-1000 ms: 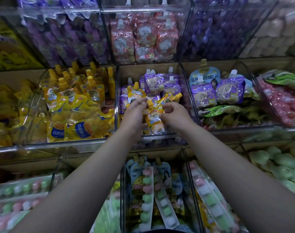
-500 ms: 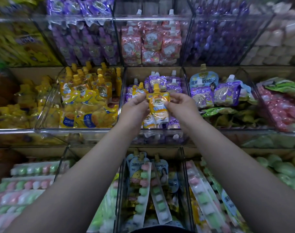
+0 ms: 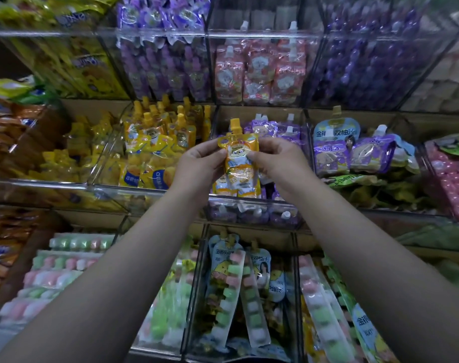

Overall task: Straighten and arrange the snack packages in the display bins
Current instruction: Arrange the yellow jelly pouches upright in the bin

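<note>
An orange spouted jelly pouch with a cartoon face is held upright in front of the middle clear bin. My left hand pinches its left edge and my right hand pinches its right edge. More orange pouches hang just below it, partly hidden by my hands. Purple spouted pouches stand behind in the same bin.
A bin of yellow and orange pouches sits to the left, purple and blue pouches to the right, pink pouches above. Strips of pastel candy fill the lower bins. Clear dividers separate every compartment.
Both hands have lifted the orange pouch from low in the bin and turned it upright, spout on top. The camera has moved closer and tilted left.
</note>
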### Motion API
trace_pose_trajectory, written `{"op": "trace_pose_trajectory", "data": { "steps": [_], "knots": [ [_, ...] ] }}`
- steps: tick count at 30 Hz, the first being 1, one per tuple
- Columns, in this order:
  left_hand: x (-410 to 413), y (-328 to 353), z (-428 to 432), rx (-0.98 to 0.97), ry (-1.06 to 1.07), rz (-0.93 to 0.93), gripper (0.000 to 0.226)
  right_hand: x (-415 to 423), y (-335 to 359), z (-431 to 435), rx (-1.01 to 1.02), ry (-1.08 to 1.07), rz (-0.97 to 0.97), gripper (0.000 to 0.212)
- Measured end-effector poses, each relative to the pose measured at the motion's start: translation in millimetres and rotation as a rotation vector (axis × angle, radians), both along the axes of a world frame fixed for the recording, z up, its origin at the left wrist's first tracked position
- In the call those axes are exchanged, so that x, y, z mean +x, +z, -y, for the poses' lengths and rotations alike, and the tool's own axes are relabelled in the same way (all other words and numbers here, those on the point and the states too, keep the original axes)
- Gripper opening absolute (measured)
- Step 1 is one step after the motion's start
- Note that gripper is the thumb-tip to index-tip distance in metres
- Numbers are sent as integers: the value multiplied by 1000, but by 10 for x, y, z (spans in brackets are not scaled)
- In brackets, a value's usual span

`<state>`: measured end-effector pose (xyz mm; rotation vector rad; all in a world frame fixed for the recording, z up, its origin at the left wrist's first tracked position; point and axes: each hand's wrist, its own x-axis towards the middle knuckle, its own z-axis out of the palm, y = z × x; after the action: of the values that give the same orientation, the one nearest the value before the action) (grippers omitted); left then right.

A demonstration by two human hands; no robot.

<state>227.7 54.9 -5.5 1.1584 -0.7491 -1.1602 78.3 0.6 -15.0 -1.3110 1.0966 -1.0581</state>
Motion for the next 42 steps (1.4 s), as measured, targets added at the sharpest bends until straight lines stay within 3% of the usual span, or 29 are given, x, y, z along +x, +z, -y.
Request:
{"op": "trace_pose_trajectory", "data": {
  "steps": [13,23,32,38,42],
  "knots": [
    [855,80,397,-22,98,177,17,928,83,226,-55,-89,-16,18],
    [1258,42,677,7,25,269,29,1268,42,536,-111,-206,-76,22],
    [1400,-100,907,71,-46,260,30,1424,-85,827,-132,-277,-213,21],
    [1381,-213,997,111,-100,320,40,1459,-243,948,-203,-270,-446,17],
    [1327,-223,1010,142,-119,298,36,1453,-243,995,-250,-311,-445,15]
  ]
}}
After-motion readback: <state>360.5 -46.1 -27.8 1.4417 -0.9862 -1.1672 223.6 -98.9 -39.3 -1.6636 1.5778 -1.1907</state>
